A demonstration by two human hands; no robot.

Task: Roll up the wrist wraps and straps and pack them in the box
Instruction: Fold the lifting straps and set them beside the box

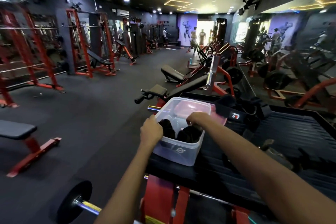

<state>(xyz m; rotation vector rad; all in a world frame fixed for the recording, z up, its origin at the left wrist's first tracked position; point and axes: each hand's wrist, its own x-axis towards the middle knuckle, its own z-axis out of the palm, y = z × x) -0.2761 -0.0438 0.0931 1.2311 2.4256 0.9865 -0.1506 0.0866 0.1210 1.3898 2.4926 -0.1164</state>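
Two hands at a clear plastic box [181,148] on a black ribbed platform [283,132].

L hand [151,130] fingers curl over box's left rim; R hand [198,117] fingers bent, pinching a dark rolled wrap [190,133] inside. Second roll [167,129] just beside L fingers. Unrolled strap [234,112] beyond R fingers, outside the box.

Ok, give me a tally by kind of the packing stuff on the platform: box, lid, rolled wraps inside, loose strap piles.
Clear plastic box: 1
Pink lid, lying behind the box: 1
Black rolled wraps in the box: 2
Loose black straps pile beyond the box, number in it unclear: 1
Total: 5
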